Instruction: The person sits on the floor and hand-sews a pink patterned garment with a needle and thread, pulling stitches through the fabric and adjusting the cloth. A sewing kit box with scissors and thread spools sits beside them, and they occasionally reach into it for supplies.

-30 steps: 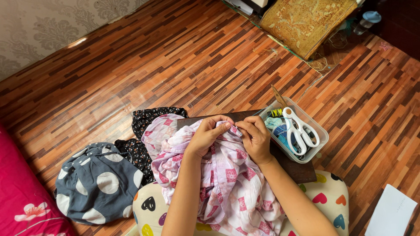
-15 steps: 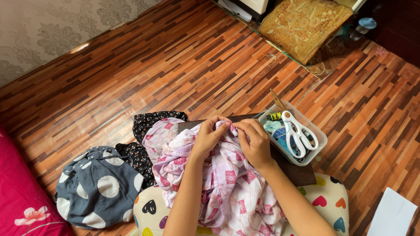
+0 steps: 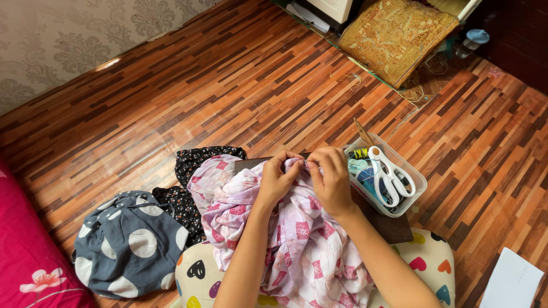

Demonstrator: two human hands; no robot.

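Note:
A bunched pale pink cloth with red square prints [image 3: 297,234] lies over a dark wooden board [image 3: 388,225] and my lap. My left hand [image 3: 277,179] pinches the cloth's top edge. My right hand [image 3: 331,179] pinches the same edge right beside it, fingertips almost touching the left hand's. Whether a needle is between the fingers cannot be made out. Just right of my right hand stands a clear plastic box [image 3: 419,182] holding white-handled scissors [image 3: 388,171] and thread.
A black floral cloth [image 3: 185,194] and a grey cloth with white dots [image 3: 128,245] lie on the wood floor at left. A heart-print cushion [image 3: 425,259] is under the board. A pink cushion [image 3: 28,256], white paper [image 3: 514,282] and a golden cushion [image 3: 397,34] lie around.
Both hands have shifted slightly along the cloth's top edge and drawn closer together. The view has tilted a little.

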